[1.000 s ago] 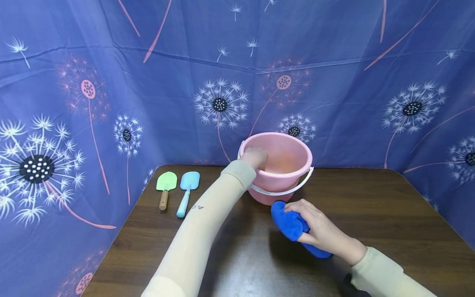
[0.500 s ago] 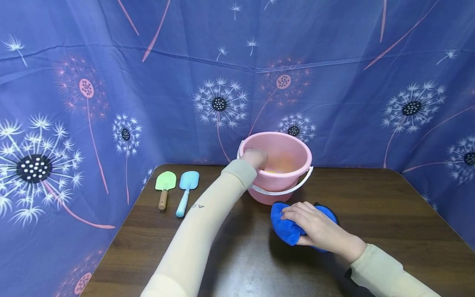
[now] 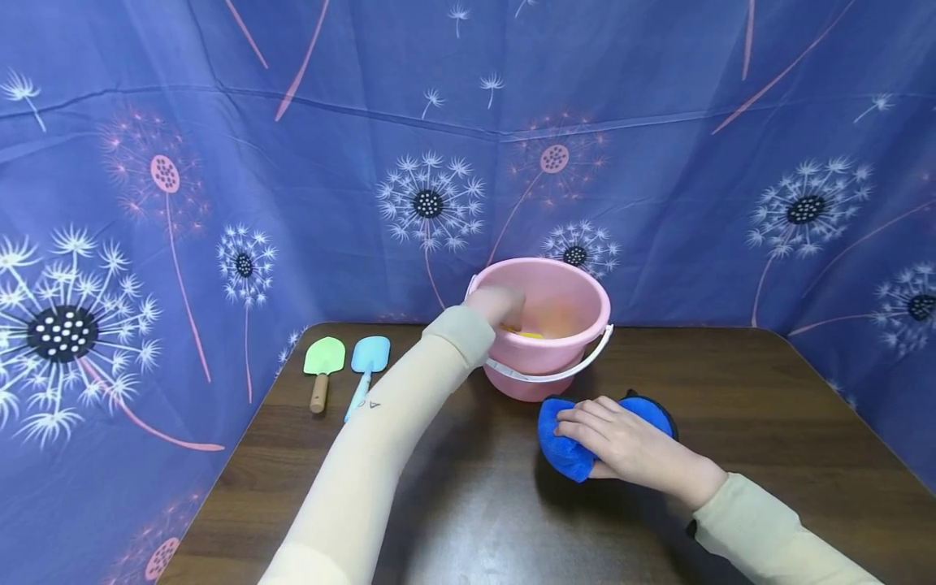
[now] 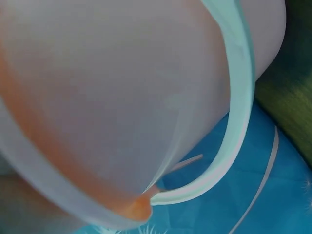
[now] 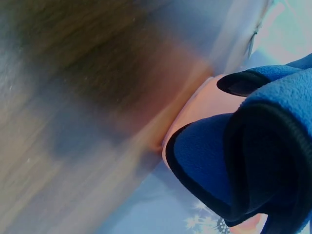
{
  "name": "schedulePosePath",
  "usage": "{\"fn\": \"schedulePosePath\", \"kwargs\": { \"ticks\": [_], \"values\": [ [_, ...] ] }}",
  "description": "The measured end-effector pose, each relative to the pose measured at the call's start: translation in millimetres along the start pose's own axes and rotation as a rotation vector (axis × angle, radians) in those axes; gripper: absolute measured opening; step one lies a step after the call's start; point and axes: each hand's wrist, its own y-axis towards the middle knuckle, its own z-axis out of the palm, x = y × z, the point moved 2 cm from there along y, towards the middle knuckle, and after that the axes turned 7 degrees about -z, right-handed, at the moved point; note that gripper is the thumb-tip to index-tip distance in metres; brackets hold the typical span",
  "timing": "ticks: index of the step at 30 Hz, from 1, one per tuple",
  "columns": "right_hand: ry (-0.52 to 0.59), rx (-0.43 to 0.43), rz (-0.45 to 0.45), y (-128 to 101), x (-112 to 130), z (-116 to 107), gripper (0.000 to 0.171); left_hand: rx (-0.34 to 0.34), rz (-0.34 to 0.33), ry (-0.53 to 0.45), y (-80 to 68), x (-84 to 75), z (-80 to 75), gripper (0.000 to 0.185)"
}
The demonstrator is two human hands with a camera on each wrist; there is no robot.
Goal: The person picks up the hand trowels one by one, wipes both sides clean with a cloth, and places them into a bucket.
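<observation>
In the head view my left hand (image 3: 499, 302) reaches over the near-left rim of a pink bucket (image 3: 537, 357). Its fingers are hidden inside, so what they do cannot be seen. A bit of something yellow (image 3: 530, 335) shows in the bucket beside that hand. To the front right of the bucket, my right hand (image 3: 621, 443) grips a bunched blue cloth (image 3: 561, 447) just over the table. Folds and black edging of this blue cloth (image 5: 202, 161) appear in the right wrist view. The bucket's side (image 4: 122, 97) fills most of the left wrist view.
A green-bladed trowel (image 3: 324, 357) with a wooden handle and a light-blue trowel (image 3: 370, 355) lie at the table's left. The bucket's white handle (image 3: 534, 375) hangs down in front. A blue dandelion-print curtain (image 3: 322, 203) hangs behind the brown table (image 3: 738, 406).
The blue cloth has turned in my right hand, and more of it now shows past the right side of the hand. My left hand stays in the bucket, with slightly more yellow visible.
</observation>
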Motion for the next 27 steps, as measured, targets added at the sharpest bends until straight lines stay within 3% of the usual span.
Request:
{"fn": "schedulePosePath", "kwargs": {
  "ticks": [2,3,6,12,16,27],
  "values": [
    [-0.021,0.016,-0.009,-1,-1,0,0.054,-0.015,0.044,0.073,1.8,-0.2,-2.5,0.009],
    [-0.029,0.024,-0.012,-2,-1,0,0.054,-0.04,0.085,0.162,2.7,-0.3,-4.1,0.008],
    [-0.05,0.041,-0.017,-3,-1,-1,0.053,-0.118,0.154,0.213,-1.5,2.1,-9.2,0.008],
    [-0.052,0.041,-0.01,-5,1,-3,0.052,-0.286,0.18,0.17,-28.6,15.2,-24.1,0.017],
    [-0.037,0.044,-0.006,-6,3,-5,0.053,-0.46,0.215,0.197,-49.4,27.0,-26.8,0.018],
    [-0.011,0.024,0.016,-6,5,-4,0.053,-0.867,0.257,0.11,-97.5,62.1,-5.2,0.013]
  ]
}}
